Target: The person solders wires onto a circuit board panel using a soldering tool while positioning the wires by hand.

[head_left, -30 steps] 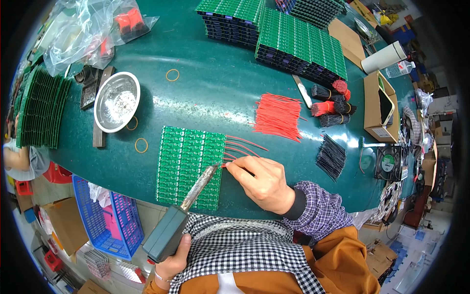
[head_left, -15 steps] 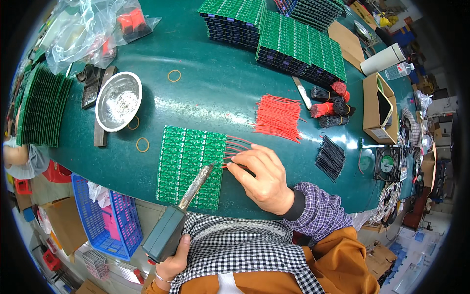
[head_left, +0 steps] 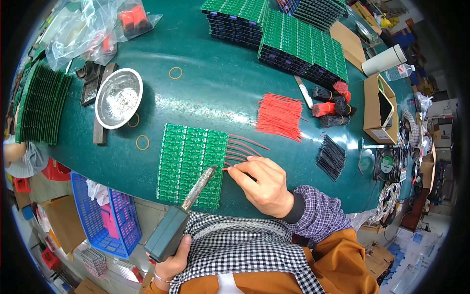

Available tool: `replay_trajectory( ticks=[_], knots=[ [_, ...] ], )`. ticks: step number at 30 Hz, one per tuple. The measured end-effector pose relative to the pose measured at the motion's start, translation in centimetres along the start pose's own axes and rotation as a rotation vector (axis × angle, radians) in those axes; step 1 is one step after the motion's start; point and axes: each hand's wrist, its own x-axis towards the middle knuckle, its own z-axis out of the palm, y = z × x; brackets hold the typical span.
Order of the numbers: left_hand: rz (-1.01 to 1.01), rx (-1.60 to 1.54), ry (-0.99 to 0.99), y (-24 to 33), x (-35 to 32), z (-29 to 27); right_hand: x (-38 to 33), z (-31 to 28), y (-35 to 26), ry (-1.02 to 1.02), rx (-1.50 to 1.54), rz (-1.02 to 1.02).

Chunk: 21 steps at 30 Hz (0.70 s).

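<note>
A green circuit board panel lies on the table in front of me, with several red wires sticking out from its right edge. My left hand is wrapped round the dark green handle of a soldering iron, whose tip rests at or just over the panel's right edge. My right hand pinches a red wire, its end at the board edge beside the iron tip. Beyond that hand lies a pile of loose red wires; farther right is a pile of black wires.
A white-rimmed metal bowl leans on a bar at the left, near rubber bands. Stacked boards stand at the back, more at far left. Wire bundles, a cardboard box and a fan are at right.
My right hand's fingers have drawn together at the wire by the iron tip. The upper red wires now lie free of the fingers. The iron tip has shifted slightly right.
</note>
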Motion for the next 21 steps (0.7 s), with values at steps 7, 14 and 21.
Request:
replay_trajectory(
  ticks=[7, 14, 21],
  knots=[
    [0.208, 0.150, 0.017, -0.6, 0.5, 0.2, -0.2, 0.0, 0.0, -0.015, -0.004, -0.010],
    [0.136, 0.094, -0.030, 0.5, 1.1, 0.1, -0.2, 0.1, 0.1, -0.006, -0.006, -0.011],
    [0.124, 0.060, -0.017, 0.3, 0.9, 0.2, 0.0, -0.2, -0.1, -0.013, 0.008, 0.010]
  ],
)
